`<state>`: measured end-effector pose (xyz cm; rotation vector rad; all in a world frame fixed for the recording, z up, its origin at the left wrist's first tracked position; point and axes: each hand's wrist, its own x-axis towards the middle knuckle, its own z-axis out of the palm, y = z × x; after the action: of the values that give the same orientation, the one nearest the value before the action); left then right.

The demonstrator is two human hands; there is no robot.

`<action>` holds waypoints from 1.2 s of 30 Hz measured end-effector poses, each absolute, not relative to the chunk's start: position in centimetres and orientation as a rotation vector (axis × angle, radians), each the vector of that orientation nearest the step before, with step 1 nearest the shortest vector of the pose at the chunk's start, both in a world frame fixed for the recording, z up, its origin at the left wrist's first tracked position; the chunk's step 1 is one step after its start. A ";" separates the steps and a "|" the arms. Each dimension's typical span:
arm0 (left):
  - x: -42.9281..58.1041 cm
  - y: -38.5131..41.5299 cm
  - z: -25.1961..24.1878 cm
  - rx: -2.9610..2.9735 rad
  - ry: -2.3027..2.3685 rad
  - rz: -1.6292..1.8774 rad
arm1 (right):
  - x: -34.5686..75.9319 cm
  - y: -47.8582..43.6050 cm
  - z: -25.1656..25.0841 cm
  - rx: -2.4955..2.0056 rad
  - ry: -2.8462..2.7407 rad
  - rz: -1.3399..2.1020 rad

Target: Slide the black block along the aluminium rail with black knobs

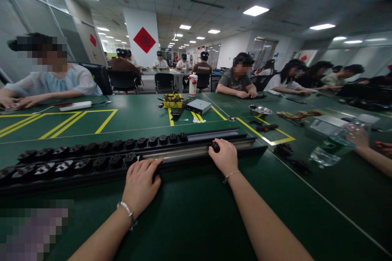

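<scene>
Two long black rails [196, 162] lie side by side across the green table in front of me. Rows of black socket modules [99, 162] with dark, pin-like tops fill their left parts, while bare metallic channel shows farther right. My right hand [226, 157] is closed around a small round black piece [215, 146], likely one more socket module, over the bare stretch of the near rail. Its fingertips are partly hidden behind that piece. My left hand [141, 185] lies on the near rail beside the last module of its row, fingers stretched out, holding nothing that I can see.
Beyond the rails are a yellow box with cables [173, 101], a grey box [198, 106], a white bottle [192, 85] and a metal bowl [260, 110]. To the right, a co-worker's hand [359, 135] touches a clear plastic bottle [327, 151]. Other people sit around the table.
</scene>
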<state>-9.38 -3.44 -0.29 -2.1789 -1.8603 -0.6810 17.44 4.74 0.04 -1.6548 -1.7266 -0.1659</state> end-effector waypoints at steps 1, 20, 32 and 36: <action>-9.4 -3.4 -0.3 -2.178 -1.858 -0.682 | 17.4 4.8 0.0 -1.652 -1.726 -0.166; -9.4 -3.4 -0.3 -2.181 -1.873 -0.615 | 17.7 4.7 0.7 -1.671 -1.751 -0.117; -9.4 -3.4 -0.2 -2.179 -1.872 -0.609 | 18.0 5.0 0.6 -1.653 -1.768 -0.099; -9.4 -3.4 -0.2 -2.182 -1.865 -0.611 | 18.1 5.1 0.5 -1.654 -1.764 -0.087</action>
<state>-9.37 -3.42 -0.18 -2.1822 -1.8649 -0.6112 18.07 5.10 0.50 -1.6544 -1.7637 -0.0870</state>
